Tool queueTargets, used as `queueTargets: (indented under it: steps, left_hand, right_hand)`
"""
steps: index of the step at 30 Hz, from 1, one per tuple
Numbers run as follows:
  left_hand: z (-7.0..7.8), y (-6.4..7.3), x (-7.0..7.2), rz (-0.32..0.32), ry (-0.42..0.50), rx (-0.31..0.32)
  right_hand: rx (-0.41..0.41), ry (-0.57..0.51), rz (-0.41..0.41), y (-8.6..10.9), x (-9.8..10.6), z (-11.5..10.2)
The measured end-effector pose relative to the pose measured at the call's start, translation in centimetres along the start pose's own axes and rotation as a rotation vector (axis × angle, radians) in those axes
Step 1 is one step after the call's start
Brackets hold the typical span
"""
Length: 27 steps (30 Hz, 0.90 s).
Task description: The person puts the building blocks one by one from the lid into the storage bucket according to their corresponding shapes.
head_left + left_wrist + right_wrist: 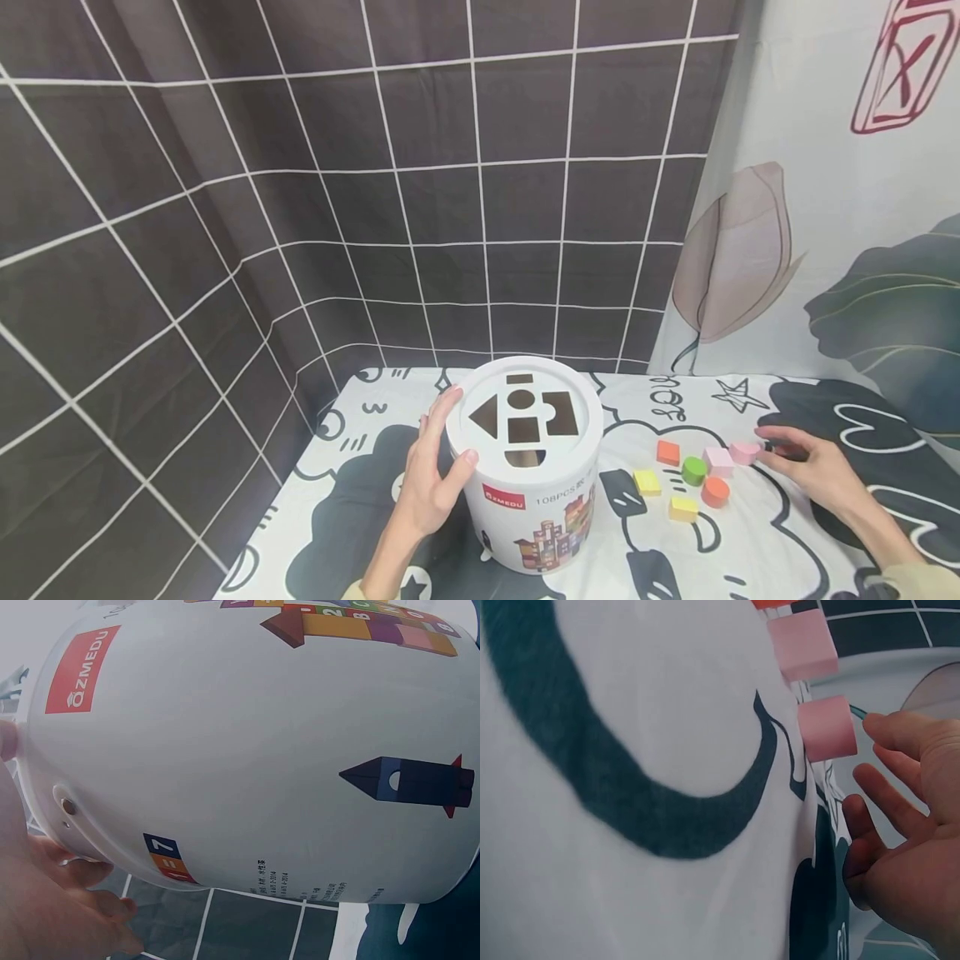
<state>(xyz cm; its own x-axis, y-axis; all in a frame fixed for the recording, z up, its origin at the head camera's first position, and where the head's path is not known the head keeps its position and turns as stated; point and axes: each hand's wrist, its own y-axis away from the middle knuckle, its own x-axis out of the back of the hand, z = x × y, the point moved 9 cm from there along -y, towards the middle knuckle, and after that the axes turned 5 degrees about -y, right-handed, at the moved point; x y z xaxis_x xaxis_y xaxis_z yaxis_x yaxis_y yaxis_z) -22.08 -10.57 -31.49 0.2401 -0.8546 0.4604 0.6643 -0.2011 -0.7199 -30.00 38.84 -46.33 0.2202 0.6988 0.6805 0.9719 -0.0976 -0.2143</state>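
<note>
A white bucket (536, 517) with printed block pictures stands upright on the cloth. Its white lid (480, 467) has several cut-out shapes, among them a triangle, a circle and a square. My left hand (427, 483) rests against the bucket's left side, thumb at the lid rim and fingers extended; the left wrist view shows this hand (67, 900) by the rim. At the right, my right hand (813, 467) reaches toward a pink block with a curved side (745, 452), fingers parted. In the right wrist view, a small gap separates the fingertips from that pink block (827, 729).
Left of the pink curved block lie a pink square block (718, 462), a green round block (693, 472), an orange round block (716, 492), an orange-red square block (668, 452) and two yellow blocks (682, 509). A dark gridded curtain (420, 208) hangs behind the patterned cloth (622, 567).
</note>
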Motion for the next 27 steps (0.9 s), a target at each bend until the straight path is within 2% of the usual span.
queueTargets:
  steps: [4,11,18,27]
  left_hand:
    - [-0.2,0.0,0.0,0.004,0.005,0.006]
    - [-0.6,0.2,-0.2,-0.009,0.014,0.027]
    - [-0.6,0.2,-0.3,-0.011,0.016,0.035]
    - [-0.2,0.1,-0.1,-0.002,-0.001,0.014]
  right_hand:
    - [0.026,0.011,0.001,-0.2,-0.1,-0.1]
    - [0.023,0.012,-0.035,-0.5,-0.6,0.3]
    - [0.019,0.042,-0.033,-0.7,-1.0,0.8]
    - [0.024,0.048,-0.048,-0.7,-1.2,0.7]
